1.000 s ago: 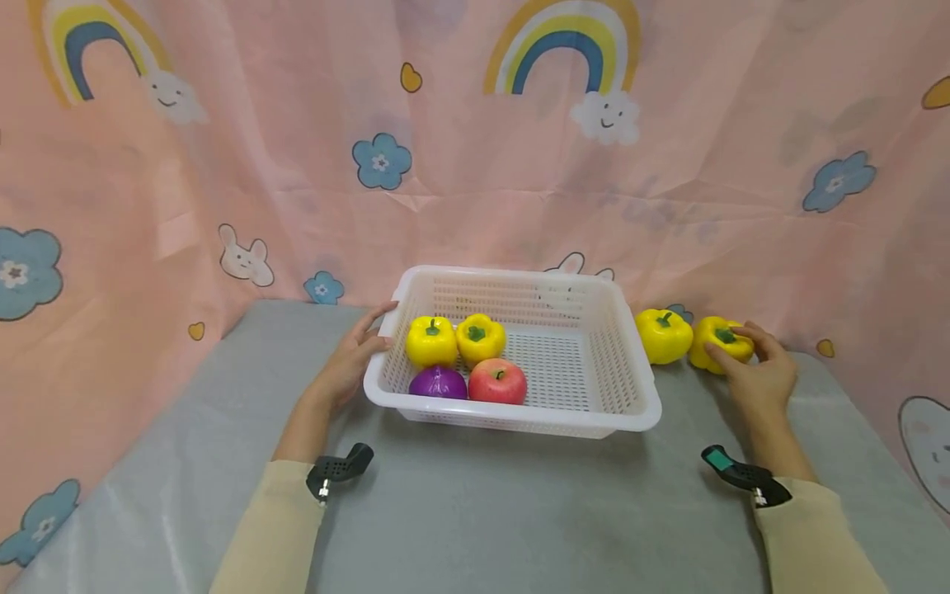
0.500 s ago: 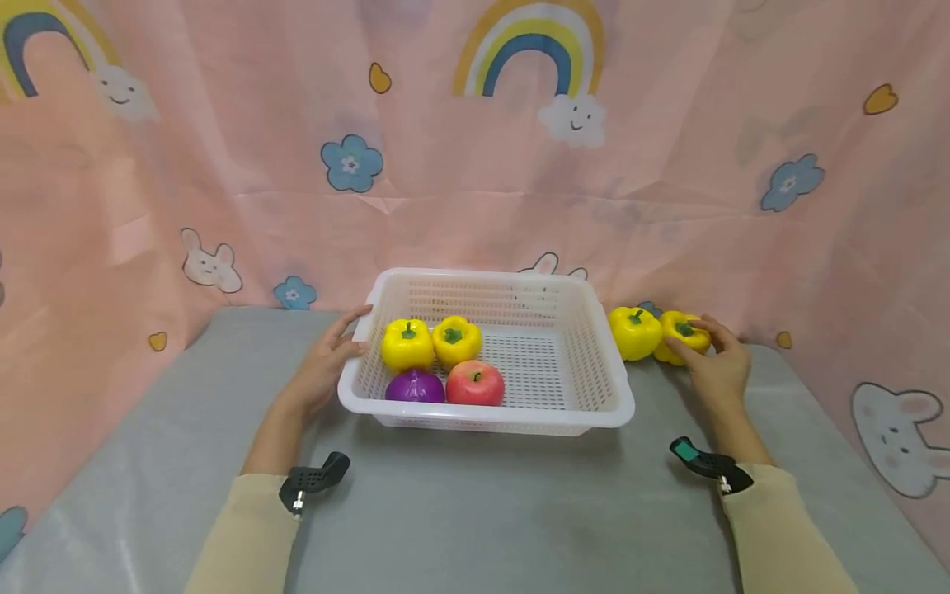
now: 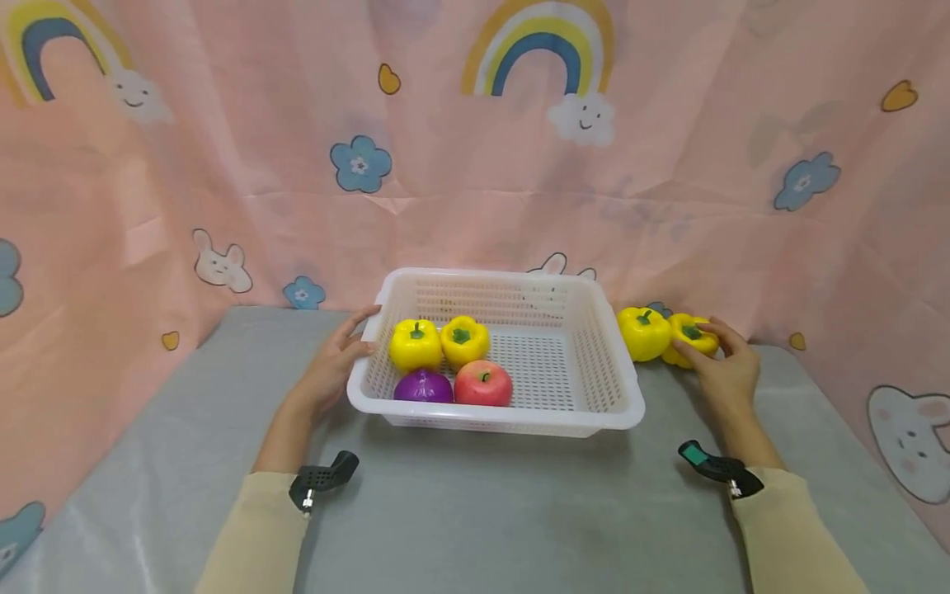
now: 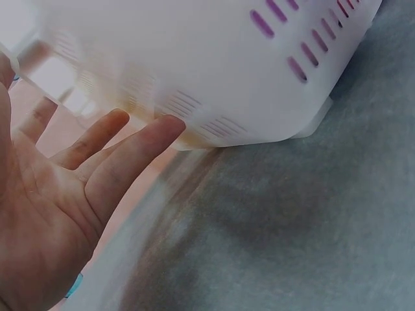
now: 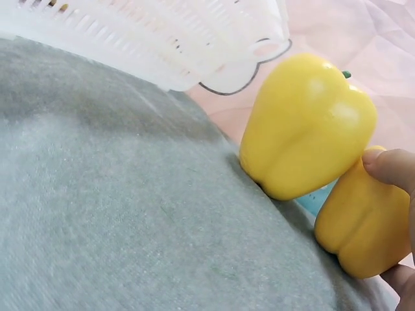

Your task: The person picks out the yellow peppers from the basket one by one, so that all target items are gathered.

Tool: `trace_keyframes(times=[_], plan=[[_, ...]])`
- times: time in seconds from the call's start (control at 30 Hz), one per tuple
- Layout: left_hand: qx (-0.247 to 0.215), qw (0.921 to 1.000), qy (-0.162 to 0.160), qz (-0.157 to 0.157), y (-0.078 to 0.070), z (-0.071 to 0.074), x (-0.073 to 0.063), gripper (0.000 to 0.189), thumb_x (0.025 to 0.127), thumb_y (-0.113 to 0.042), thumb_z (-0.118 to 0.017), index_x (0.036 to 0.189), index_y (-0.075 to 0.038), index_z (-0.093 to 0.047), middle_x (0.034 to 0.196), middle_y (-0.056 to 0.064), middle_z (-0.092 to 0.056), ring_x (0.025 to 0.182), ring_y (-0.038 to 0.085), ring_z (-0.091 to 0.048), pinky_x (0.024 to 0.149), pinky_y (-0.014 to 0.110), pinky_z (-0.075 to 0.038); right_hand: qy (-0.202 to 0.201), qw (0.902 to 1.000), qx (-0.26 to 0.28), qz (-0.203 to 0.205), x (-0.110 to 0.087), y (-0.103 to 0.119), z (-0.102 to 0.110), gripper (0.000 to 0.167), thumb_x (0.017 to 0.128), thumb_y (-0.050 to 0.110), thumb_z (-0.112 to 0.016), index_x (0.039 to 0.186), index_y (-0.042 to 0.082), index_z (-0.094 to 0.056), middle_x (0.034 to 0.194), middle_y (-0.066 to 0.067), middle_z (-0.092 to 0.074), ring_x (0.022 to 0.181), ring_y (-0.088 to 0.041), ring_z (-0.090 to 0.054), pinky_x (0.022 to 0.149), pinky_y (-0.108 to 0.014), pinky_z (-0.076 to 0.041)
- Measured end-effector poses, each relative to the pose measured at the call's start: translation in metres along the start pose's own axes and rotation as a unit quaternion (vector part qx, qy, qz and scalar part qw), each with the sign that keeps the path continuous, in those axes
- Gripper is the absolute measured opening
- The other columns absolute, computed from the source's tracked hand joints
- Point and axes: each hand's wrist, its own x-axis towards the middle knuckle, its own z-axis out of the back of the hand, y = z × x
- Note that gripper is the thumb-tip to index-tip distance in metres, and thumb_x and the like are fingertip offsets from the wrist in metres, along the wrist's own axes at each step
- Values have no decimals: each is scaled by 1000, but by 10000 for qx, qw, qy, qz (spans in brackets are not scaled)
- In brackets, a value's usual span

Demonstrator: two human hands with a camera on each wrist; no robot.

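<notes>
One gripped pepper (image 3: 690, 332) | stem up, axis near upright | basket (image 3: 497, 418) lengthwise left-right

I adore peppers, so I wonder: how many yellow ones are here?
4: in the white basket, a left pepper and a right pepper; to its right, an inner pepper on the table and an outer pepper held by the right hand.
</notes>
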Motion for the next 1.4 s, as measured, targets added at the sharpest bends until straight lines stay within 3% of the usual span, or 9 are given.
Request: trace_keyframes(times=[0.23,0.57,0.77,1.4], plan=[[3,10000,-55,59,2,-2,1,64,101,-16,-46,160,-27,-25,159,22,-39,121,28,-62,87,31,-62,76,9997,-214,19,-2,-1,3,54,92,30,-73,137,4,-59,163,-3,-40,153,-24,-34,128,-41,-26],[93,9996,-138,232,0,-2,0,65,100,-19,-49,160,-32,-25,161,18,-38,132,43,-56,93,41,-61,309,9993,-175,133,-3,-6,6,60,90,27,-76,142,4,-56,164,-2,-38,153,-26,-33,127,-45,-28],[90,9997,-124,215,1,-1,0,64,101,-18,-48,160,-32,-26,161,18,-39,131,41,-57,92,39,-61,279,9995,-160,-38,-2,-5,6,61,90,28,-76,144,8,-55,164,0,-37,152,-28,-36,127,-43,-29],[67,9995,-162,247,0,-2,0,64,100,-19,-47,159,-31,-26,160,18,-39,132,43,-54,94,42,-60,629,9969,-356,316,-2,-8,6,59,92,26,-73,144,4,-54,165,-4,-35,153,-28,-33,127,-45,-28]])
